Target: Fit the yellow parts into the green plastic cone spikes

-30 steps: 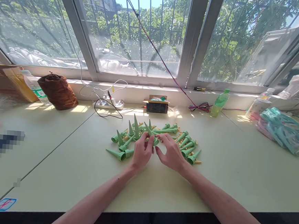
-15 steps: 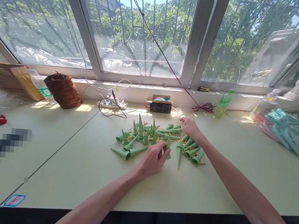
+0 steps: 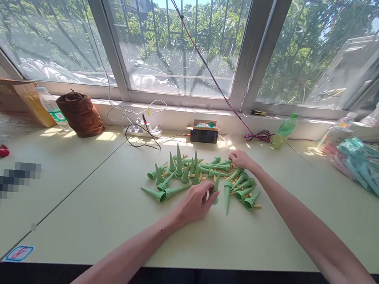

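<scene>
Several green plastic cones with ribbed collars and small tan pegs lie in a loose pile mid-table; some, like the tall cone [image 3: 179, 161], stand upright. My left hand [image 3: 198, 199] is closed at the pile's front, thumb and fingers round an upright green cone [image 3: 216, 185]. At the back right of the pile is my right hand [image 3: 239, 159], its fingers curled down by a lying green cone and tan pegs; what its fingertips hold is hidden. A green cone [image 3: 227, 195] points toward me between the two hands.
Along the window wall are a brown bag [image 3: 80, 113], a power strip [image 3: 142, 129] with cables, a small dark box [image 3: 203, 135], a bundled cable [image 3: 258, 135] and a green bottle [image 3: 284, 131]. Teal plastic packets [image 3: 366, 167] lie at the right, a red-handled tool [image 3: 1, 151] at the left.
The cone in my left hand has shifted slightly right and tilted. My right hand has lowered a little at the pile's back edge, its fingers more curled.
</scene>
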`<state>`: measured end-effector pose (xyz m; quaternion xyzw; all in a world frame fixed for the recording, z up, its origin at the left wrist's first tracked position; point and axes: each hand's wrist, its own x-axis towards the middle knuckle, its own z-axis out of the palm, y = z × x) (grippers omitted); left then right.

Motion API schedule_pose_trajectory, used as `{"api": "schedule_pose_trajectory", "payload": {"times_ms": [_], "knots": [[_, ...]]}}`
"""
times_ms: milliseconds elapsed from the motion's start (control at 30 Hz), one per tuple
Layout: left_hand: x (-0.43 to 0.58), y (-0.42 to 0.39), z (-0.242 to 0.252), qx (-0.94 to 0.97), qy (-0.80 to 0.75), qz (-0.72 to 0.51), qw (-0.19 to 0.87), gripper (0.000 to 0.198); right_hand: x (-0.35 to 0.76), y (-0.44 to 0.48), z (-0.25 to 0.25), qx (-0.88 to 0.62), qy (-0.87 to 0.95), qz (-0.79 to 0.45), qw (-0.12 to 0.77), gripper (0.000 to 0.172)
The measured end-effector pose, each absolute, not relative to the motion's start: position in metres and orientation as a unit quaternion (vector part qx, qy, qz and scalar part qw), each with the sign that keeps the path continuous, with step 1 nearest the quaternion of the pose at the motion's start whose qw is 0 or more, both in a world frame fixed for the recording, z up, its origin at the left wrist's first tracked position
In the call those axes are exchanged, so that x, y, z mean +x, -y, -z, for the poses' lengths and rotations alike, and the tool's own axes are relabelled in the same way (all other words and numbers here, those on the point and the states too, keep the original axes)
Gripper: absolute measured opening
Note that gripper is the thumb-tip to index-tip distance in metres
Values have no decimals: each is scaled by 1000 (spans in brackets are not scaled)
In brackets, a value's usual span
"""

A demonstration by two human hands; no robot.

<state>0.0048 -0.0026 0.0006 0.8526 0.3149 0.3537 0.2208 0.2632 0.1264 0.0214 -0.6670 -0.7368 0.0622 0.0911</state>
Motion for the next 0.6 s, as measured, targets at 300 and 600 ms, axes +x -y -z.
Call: {"api": "schedule_pose_trajectory", "payload": {"times_ms": [300, 600], "knots": [[6, 2, -1, 857, -313, -351, 211, 21, 277, -112, -17, -684, 722, -67, 73, 31], [6, 2, 0, 856, -312, -353, 213, 20, 279, -106, -19, -688, 716, -81, 87, 26]]}}
